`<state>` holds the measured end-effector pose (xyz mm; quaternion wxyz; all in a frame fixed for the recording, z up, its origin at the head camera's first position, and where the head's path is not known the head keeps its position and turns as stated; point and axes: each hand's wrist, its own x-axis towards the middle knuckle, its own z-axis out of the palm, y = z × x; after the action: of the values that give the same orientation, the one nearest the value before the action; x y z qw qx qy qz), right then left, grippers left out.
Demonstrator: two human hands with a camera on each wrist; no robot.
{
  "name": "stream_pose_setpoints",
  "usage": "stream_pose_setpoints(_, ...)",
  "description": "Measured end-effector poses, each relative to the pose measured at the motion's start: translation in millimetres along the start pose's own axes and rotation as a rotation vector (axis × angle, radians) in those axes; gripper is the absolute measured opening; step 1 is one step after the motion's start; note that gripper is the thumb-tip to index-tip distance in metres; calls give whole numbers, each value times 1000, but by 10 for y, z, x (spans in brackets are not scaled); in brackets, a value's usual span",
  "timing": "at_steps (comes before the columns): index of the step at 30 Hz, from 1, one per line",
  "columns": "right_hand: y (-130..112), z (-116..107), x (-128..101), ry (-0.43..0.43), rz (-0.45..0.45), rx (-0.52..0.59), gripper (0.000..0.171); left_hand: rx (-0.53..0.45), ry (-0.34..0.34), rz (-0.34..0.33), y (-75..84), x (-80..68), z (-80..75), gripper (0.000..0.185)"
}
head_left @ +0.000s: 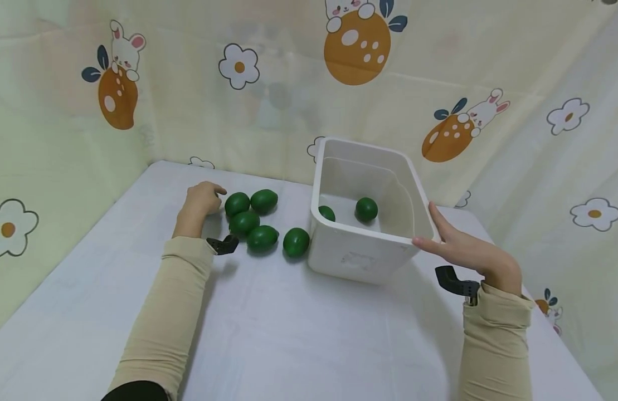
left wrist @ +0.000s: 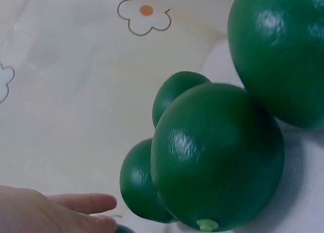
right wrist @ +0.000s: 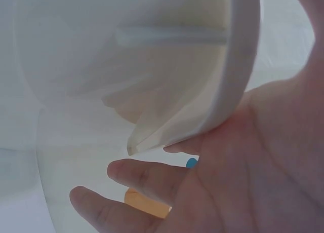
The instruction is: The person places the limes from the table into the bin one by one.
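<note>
Judging by how things lie, gathering the green limes (head_left: pixel 244 224) into the white bin (head_left: pixel 369 259) is the step in hand, and it is only partly done: two limes lie inside, while five are on the table (head_left: pixel 298 334), four bunched left of the bin and one just beside its near left corner. The next move seems to call for sweeping or picking up the bunch toward the opening while the bin is kept steady. The left hand (head_left: pixel 200 201) reaches to the far left of the bunch, its visible fingers extended and pinching nothing; contact with a lime cannot be told. The right hand (head_left: pixel 461 248) lies against the bin's right rim, wrist bent, fingers spread along the outside wall.
</note>
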<state>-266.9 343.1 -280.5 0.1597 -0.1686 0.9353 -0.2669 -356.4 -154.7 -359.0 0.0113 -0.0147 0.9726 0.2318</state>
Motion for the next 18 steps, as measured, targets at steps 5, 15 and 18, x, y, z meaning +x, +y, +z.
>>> stream_pose_setpoints(5, 22, -1, 7, 2, -2, -10, 90, -17, 24, -34, -82, 7, 27, 42)
stream_pose_setpoints(15, 4, -3, -11, 1, -5, -7, 89, -111, 135, -137, -190, 42, 161, 38)
stream_pose_setpoints(18, 1, -3, -7, 0, -4, -9, 90, -134, 162, -144, -211, 45, 175, 39)
